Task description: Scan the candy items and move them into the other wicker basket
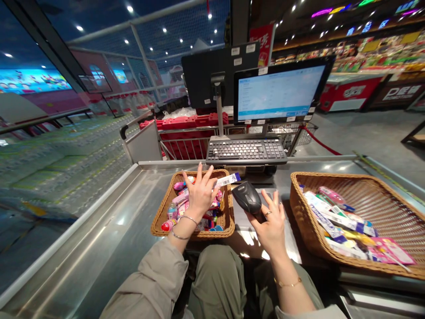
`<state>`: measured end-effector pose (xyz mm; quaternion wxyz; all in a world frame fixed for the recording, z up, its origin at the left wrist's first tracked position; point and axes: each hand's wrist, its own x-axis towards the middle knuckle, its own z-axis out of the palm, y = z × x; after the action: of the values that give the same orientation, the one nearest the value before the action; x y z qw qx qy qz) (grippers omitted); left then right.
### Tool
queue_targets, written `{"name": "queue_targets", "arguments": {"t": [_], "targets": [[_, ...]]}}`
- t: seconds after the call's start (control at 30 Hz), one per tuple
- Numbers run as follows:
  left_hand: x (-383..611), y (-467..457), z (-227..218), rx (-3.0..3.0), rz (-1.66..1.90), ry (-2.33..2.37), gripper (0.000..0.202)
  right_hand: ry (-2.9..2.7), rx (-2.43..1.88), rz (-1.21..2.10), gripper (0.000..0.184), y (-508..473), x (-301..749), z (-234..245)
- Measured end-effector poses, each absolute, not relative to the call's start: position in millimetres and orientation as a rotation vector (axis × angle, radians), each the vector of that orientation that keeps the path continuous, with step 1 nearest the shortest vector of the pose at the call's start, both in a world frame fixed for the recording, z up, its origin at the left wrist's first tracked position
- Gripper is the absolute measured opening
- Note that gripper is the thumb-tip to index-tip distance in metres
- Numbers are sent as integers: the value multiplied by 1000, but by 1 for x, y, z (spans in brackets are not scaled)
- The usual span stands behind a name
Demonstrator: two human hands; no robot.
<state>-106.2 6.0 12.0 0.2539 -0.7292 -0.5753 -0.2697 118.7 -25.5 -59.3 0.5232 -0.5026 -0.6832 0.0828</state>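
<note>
One large white P to read on the dark stand (403, 94) beyond the far right corner of the counter (133, 212); monitor (279, 93) print too small. Over the right edge of the left basket (160, 214), white-and-blue box (227, 179), barcode showing, at left hand (198, 199); handle of scanner (246, 197) at right hand (272, 223). Fingers spread on both; cannot tell whether gripping. Wide metal stretch to the counter's left edge.
</note>
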Motion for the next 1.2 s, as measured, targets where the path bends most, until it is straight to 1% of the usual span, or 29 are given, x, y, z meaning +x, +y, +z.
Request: {"name": "queue_targets", "arguments": {"t": [1.2], "targets": [[-97,13,12,-2004,-746,-1581,18,-1669,-1200,201,28,-25,121,-59]]}}
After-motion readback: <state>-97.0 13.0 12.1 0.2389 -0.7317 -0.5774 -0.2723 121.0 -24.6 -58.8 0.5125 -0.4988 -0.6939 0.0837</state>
